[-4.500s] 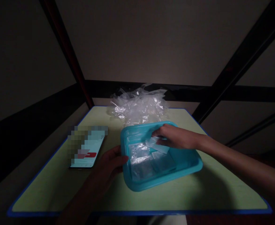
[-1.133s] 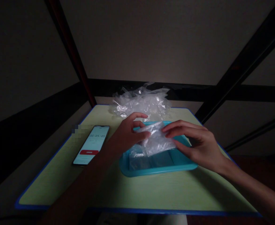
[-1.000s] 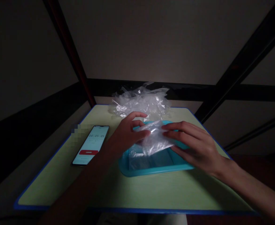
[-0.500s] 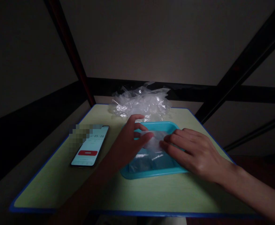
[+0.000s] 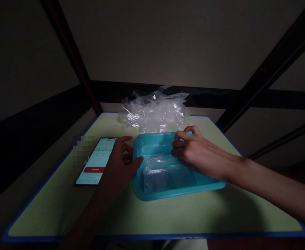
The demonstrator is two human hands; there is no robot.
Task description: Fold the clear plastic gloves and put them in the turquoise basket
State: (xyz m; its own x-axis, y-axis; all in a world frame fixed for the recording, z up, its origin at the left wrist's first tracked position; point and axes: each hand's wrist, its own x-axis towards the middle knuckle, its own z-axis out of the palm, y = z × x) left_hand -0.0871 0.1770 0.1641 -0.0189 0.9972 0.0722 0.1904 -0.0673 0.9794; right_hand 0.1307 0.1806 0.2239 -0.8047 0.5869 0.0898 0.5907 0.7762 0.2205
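Note:
A turquoise tray lies on the table, with clear plastic bags flat inside it. My left hand is beside the tray's left rim, thumb and fingers apart, holding nothing. Over the tray's right part is my right hand, its fingers curled together; what they hold, if anything, is hidden. Beyond the tray rises a loose heap of clear plastic bags.
A phone with a lit timer screen lies on the left of the green table, partly behind my left hand. The table has a blue edge. Behind it stands a wall with dark beams.
My left hand has moved left off the translucent bag to the tray's rim. The right hand has shifted slightly left and up. The bag between them is no longer visible there.

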